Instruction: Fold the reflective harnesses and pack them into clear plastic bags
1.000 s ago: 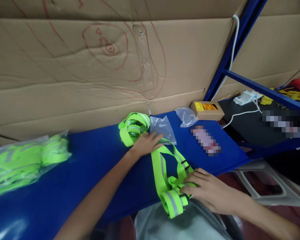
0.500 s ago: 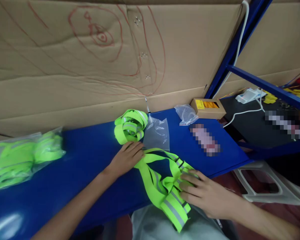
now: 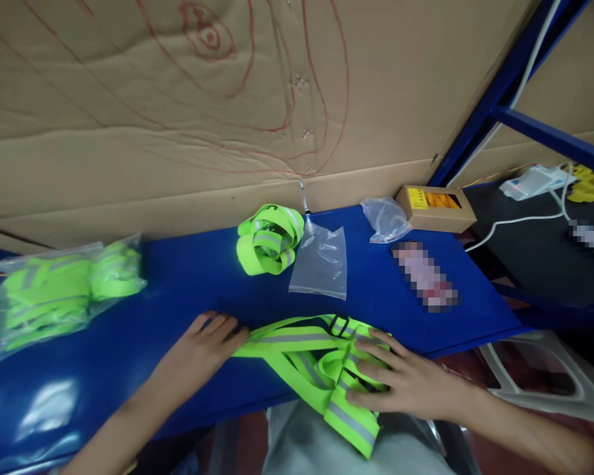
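while left hand [image 3: 202,346] pinches green straps [image 3: 297,339], right hand [image 3: 413,382] splays over them.

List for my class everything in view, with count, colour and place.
straps: 1 bundle, green, at hands
coil: 1, green, near wall
packed bag: at least 1, clear, left
flat bag: 1, clear, beside coil
crumpled bag: 1, clear, beside box
box: 1, brown, blue table's right
blurred items: 2, pale, right
thin item: 1, pale, at wall
wall: 1, brown, back
blue table: 1, blue, centre
dark table: 1, black, right
frame: 1, blue, upper right
cable: count unclear, white, right
device: 1, white, dark table
yellow pieces: several, yellow, far right
chair: 1, grey, lower right
left hand: 1, bare, on straps
right hand: 1, bare, on straps
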`<state>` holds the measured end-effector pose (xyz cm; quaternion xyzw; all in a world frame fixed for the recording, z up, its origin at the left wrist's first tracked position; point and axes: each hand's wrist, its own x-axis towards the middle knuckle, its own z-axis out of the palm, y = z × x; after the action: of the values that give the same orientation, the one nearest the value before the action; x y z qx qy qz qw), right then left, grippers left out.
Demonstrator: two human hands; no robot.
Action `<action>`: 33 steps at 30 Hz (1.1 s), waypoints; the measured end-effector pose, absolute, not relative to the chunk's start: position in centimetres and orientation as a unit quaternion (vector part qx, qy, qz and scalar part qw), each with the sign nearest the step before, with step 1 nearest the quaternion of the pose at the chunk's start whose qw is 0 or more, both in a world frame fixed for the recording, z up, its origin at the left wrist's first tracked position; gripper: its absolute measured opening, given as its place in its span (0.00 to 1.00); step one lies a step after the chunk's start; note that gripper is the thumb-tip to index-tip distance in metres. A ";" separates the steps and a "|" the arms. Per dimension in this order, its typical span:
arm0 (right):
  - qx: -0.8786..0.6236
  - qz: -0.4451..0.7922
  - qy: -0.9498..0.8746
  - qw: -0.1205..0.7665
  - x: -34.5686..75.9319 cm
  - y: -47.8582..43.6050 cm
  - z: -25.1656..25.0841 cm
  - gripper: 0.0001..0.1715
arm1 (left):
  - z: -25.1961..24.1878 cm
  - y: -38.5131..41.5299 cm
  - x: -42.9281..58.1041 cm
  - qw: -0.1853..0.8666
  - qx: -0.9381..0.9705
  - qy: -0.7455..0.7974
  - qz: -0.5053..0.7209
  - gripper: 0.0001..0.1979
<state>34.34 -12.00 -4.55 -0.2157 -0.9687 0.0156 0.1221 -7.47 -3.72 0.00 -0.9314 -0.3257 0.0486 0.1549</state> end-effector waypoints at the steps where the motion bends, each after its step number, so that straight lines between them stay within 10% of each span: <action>1: -0.214 0.030 -0.969 0.121 34.1 -12.0 -4.7 0.33 | 0.2 -4.1 -7.5 0.158 -0.923 -0.347 0.051 0.22; 6: -0.205 0.059 -0.967 0.139 33.3 -12.1 -4.8 0.36 | 0.8 -8.7 -3.2 0.120 -0.891 -0.435 -0.045 0.28; 13: -0.226 0.032 -0.960 0.162 32.8 -12.4 -5.1 0.24 | -1.8 -9.2 4.6 -0.010 -0.988 -0.146 -0.054 0.58; 33: -0.171 0.079 -0.970 0.151 33.4 -11.0 -4.3 0.28 | -1.3 -1.8 2.4 -0.108 -0.964 -0.242 -0.029 0.64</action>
<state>33.39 -11.02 -4.31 -0.1706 -0.9705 0.0791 0.1512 2.41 -1.85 -1.28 -0.9637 -0.2423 -0.0288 -0.1081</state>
